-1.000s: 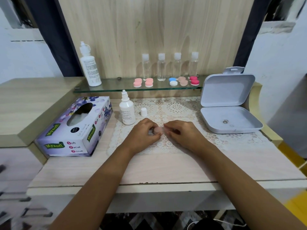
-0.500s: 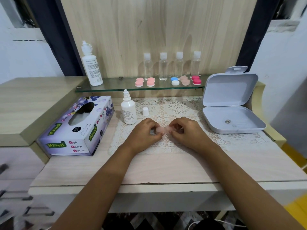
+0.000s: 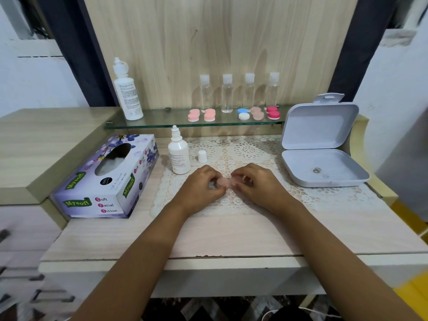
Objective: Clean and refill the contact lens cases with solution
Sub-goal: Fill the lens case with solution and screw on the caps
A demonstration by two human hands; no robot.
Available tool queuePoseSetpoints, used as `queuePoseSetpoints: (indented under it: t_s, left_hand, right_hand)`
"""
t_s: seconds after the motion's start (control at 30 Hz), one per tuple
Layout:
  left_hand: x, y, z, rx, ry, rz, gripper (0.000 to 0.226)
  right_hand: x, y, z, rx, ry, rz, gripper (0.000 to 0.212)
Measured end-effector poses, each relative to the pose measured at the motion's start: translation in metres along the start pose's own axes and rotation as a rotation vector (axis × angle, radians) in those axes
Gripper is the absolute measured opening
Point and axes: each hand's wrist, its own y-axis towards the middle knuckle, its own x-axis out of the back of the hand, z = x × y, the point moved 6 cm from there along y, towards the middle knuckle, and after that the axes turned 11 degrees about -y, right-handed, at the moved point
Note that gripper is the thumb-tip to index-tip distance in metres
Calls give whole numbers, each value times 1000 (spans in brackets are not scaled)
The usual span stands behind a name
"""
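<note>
Head view: pinched pink lens case [image 3: 223, 182] between curled fingers of left hand [image 3: 201, 186] and right hand [image 3: 257, 184], solution bottle [image 3: 178, 156] just beyond left hand.

The tissue box [image 3: 104, 179] reads "Mysoft" and "Soft Facial Tissue".

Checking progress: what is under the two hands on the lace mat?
A pale pink lens case shows between the left hand and right hand, which both pinch it. They cover most of it, so whether its caps are on cannot be seen.
</note>
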Motion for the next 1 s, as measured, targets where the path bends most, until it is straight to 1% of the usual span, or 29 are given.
queuePoseSetpoints:
  t_s: [0.1,0.27,0.33,0.4,0.47,0.53,0.6,0.67,0.7,0.8,0.9,1.0]
  left_hand:
    - [0,0,0,-4,13,1,21]
    - [0,0,-1,-14,18,0,20]
    - [1,-1,0,-15,18,0,20]
    - [1,0,0,-15,17,-3,19]
    - [0,0,0,-13,12,3,19]
    - [0,-1,0,-12,9,6,19]
    - [0,-1,0,-15,12,9,18]
    - [0,-1,0,-13,14,11,18]
    - [0,-1,0,-14,13,11,18]
    - [0,-1,0,-19,16,9,18]
    - [0,-1,0,-16,22,9,19]
    - [0,-1,0,-16,28,14,19]
  right_hand:
    - [-2,2,-1,-34,-36,15,35]
    - [1,-3,-2,-52,25,31,34]
    - [0,-4,-2,-67,49,34,38]
    - [-2,-3,-3,-73,36,40,34]
    - [-1,-2,-6,-96,15,41,26]
    - [2,-1,-10,-118,-4,16,20]
    - [4,0,-11,-124,-12,-13,19]
    - [3,-1,-10,-108,7,-12,23]
    - [2,-2,-7,-82,24,-3,29]
    - [0,-4,3,42,30,21,41]
    - [-1,-3,5,88,-22,47,36]
    - [0,-3,1,31,8,27,28]
